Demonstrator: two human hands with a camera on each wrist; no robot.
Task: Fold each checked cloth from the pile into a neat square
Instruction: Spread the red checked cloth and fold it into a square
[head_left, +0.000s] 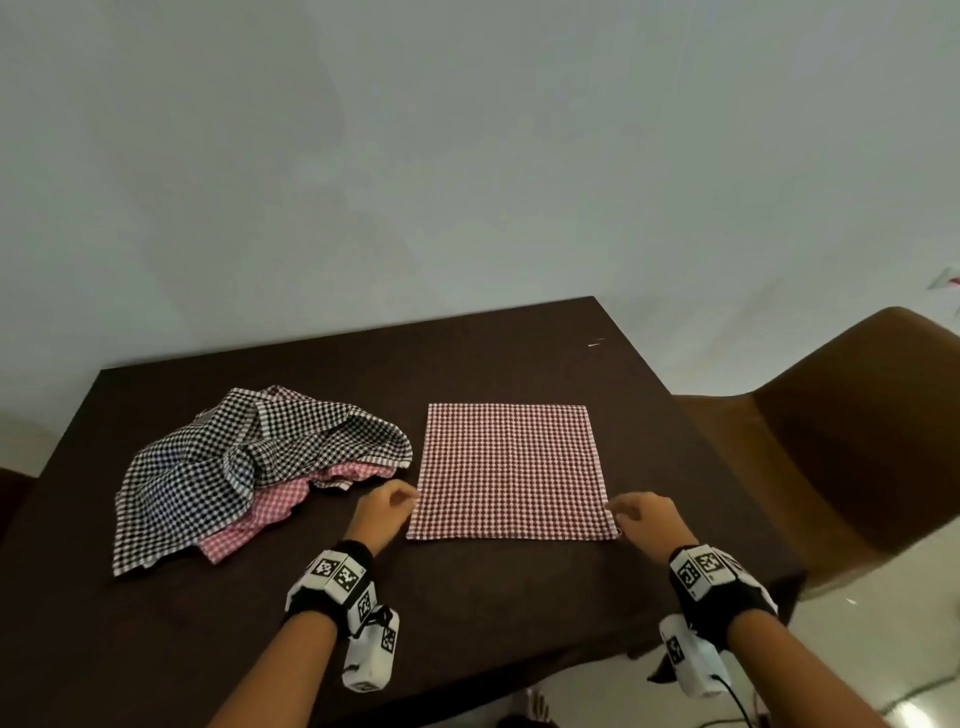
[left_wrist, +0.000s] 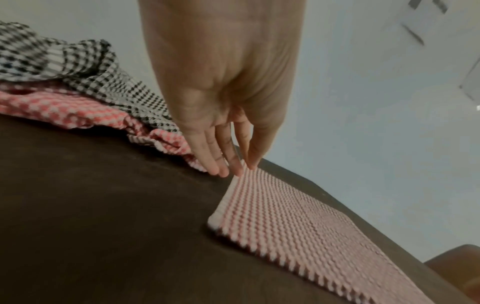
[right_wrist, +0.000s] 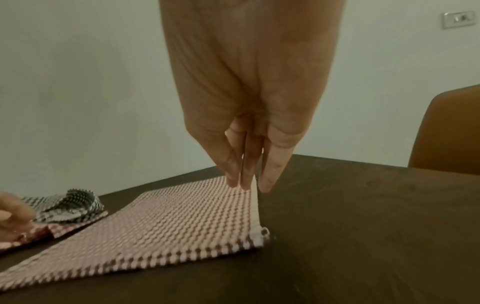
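Note:
A dark red and white checked cloth (head_left: 511, 467) lies flat as a square on the dark brown table (head_left: 467, 623), right of centre. My left hand (head_left: 413, 500) is at its left edge, and in the left wrist view this hand (left_wrist: 242, 169) pinches the hem of the cloth (left_wrist: 298, 226) with thumb on top. My right hand (head_left: 615, 514) is at the right edge; the right wrist view has the hand (right_wrist: 253, 186) pinching the white hem of the cloth (right_wrist: 168, 222). The pile (head_left: 249, 457) lies crumpled to the left, a black and white cloth (left_wrist: 52, 61) over a pink one (left_wrist: 64, 109).
A brown chair (head_left: 857, 441) stands past the table's right edge. The table's far edge meets a pale wall with a switch plate (right_wrist: 458, 19). Bare tabletop shows in front of the cloth and to its right.

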